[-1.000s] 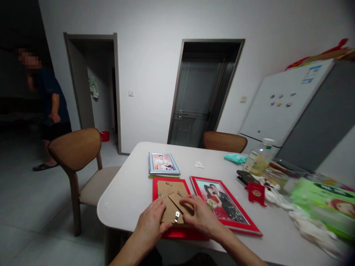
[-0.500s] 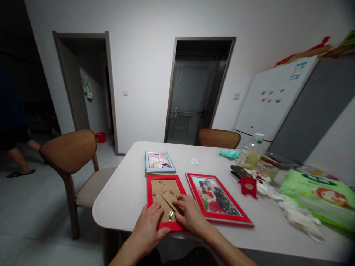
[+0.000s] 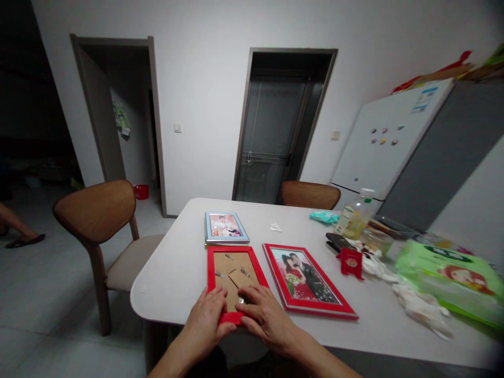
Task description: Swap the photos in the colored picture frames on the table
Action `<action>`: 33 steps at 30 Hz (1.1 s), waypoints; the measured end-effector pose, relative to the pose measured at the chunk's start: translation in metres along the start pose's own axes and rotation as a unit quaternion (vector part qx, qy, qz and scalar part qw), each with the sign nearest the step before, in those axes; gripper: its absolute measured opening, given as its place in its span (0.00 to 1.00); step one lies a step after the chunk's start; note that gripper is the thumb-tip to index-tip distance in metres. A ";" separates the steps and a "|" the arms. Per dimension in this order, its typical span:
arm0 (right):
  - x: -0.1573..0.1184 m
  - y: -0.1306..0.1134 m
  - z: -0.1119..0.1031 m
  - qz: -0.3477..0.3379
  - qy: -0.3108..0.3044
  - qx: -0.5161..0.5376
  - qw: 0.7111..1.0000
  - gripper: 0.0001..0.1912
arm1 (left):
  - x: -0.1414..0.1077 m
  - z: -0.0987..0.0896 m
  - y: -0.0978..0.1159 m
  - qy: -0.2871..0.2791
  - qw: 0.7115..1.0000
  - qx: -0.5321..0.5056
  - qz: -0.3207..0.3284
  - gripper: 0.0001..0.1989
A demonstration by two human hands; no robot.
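Observation:
A red picture frame lies face down on the white table in front of me, its brown backing board facing up. Several metal clips hold the board's edges, and a thin stand leg lies in its middle. My left hand grips the frame's near left corner, fingers over the side and thumb along the near edge. With bent fingers, my right hand works at the near clip, thumb against the frame's near edge; its fingertips partly hide the clip. Beside it, face up, is another red frame with a couple's photo.
Behind lies a light blue photo frame and a scrap of tissue. To the right are a bottle, a red card, crumpled tissues and a green pack. A wooden chair stands left; a person's leg shows far left.
My right hand has shifted left and inward from the frame's right side to the near clip. My left hand stays at the corner. The person at far left has moved further out of view.

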State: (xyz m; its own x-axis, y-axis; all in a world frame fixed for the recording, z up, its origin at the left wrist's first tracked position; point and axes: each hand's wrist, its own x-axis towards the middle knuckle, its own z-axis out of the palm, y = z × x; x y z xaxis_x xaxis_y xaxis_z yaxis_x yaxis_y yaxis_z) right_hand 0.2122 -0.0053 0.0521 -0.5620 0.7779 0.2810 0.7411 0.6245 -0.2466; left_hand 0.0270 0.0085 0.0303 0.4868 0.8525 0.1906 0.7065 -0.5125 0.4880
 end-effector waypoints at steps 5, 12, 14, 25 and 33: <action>0.000 0.007 0.003 0.006 0.015 0.011 1.000 0.11 | -0.001 -0.004 0.004 -0.004 1.000 0.007 -0.007 0.22; 0.038 0.049 0.008 0.131 0.054 -0.050 0.989 0.16 | -0.002 -0.009 0.009 -0.007 1.000 0.015 -0.005 0.18; 0.046 0.056 0.008 0.140 0.031 -0.058 0.988 0.16 | -0.002 -0.009 0.009 -0.008 1.000 0.013 -0.006 0.19; 0.063 0.074 0.028 0.305 0.099 -0.042 0.946 0.09 | -0.001 -0.004 0.004 0.004 1.000 0.005 -0.006 0.26; 0.056 0.086 0.033 0.334 0.136 -0.017 0.933 0.08 | -0.002 -0.005 0.005 0.006 1.000 -0.014 -0.008 0.25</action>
State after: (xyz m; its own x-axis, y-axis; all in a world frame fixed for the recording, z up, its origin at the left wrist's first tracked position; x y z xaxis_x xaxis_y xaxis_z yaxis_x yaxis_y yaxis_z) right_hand 0.2323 0.0937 0.0162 0.1396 0.9430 0.3020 0.9064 0.0011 -0.4224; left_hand 0.0271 0.0045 0.0369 0.4689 0.8621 0.1920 0.7002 -0.4953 0.5142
